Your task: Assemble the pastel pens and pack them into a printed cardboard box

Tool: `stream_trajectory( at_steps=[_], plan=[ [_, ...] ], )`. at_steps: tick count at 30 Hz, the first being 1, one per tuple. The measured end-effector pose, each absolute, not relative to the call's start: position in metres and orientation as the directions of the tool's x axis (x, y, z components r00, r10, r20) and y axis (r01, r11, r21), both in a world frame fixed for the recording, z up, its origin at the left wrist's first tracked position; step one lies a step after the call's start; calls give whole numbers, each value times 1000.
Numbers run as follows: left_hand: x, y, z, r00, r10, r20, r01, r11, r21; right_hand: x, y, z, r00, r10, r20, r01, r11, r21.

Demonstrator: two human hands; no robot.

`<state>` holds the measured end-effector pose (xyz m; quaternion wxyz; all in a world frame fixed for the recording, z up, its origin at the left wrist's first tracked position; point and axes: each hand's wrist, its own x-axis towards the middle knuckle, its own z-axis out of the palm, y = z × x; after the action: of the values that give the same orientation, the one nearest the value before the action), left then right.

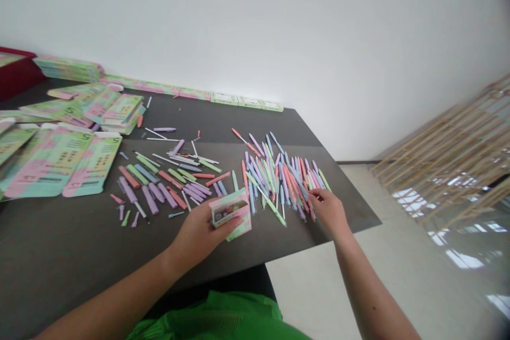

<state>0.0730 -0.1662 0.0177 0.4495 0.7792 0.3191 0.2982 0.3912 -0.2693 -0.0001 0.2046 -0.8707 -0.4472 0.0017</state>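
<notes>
My left hand [197, 239] holds a small open box [231, 211], pink and green, out over the table's near side. My left fingers [230, 226] curl closely around it. Small coloured things sit inside, too small to make out. My right hand [329, 212] is at the near right edge of a heap of pastel pens [279, 180], with its fingers [314, 197] drawn narrow at the pens; whether they grip one, I cannot tell. Loose pen parts [159, 188] lie scattered left of the heap on the dark table [67, 239]. Flat printed cartons [51, 162] are piled at far left, and a row of folded boxes [239, 99] lines the far edge by the white wall [255, 26]. A wooden rack [446, 154] stands off to the right.
</notes>
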Motion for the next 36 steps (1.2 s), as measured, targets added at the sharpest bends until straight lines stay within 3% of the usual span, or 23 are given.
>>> stream_trajectory(
  at_steps=[22, 30, 36],
  plan=[
    [72, -168, 21, 650, 741, 171, 251, -421, 871, 385, -270, -15, 618, 781, -91, 786, -615, 63],
    [74, -173, 27, 647, 710, 279, 248, -542, 803, 377, -269, -13, 616, 787, -37, 784, -608, 126],
    [72, -179, 26, 659, 643, 391, 221, -662, 716, 374, -278, -7, 549, 814, 191, 797, -578, 175]
  ],
)
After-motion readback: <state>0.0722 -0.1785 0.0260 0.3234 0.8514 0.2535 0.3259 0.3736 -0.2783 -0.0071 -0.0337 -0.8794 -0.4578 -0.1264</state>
